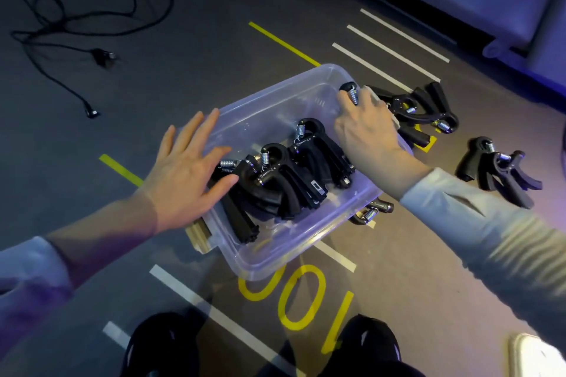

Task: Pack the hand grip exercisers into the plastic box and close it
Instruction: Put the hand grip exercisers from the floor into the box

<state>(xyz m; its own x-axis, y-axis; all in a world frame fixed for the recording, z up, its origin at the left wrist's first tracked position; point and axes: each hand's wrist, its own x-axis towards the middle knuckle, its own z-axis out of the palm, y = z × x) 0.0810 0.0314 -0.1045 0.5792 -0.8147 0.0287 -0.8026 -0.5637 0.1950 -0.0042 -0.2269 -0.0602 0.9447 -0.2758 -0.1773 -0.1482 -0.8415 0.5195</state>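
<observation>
- Black cable (76,37): lies loose on the floor (199,40) toward its far left corner, well apart from the work.
- Left hand (186,171): open, fingers spread, palm down over the left end of the plastic box (306,248), fingertips touching the nearest exerciser inside; grips nothing.
- Plastic box: clear, lidless, set at an angle mid-floor over painted lines. A wooden block (199,234) sits against its near left corner. No lid is identifiable in view.
- Packed exercisers (284,174): black handles with steel springs, stacked on edge along the near side of the box. About five, judged from the spring heads; overlap prevents a firm count.
- Right hand (364,128): closed around one exerciser (350,92) at the far right rim of the box, spring end showing above the fingers.
- One exerciser (372,213): on the floor against the near right wall of the box, partly hidden.
- Far pile (425,107): two or three exercisers tangled on the floor beyond the right hand; count uncertain.
- Right pile (499,168): about two exercisers, further right, clear of the box.
- Handling judgement: rigid, moderately heavy, not fragile; the padded handles offer the surest hold, and the springs may snag on neighbours.
</observation>
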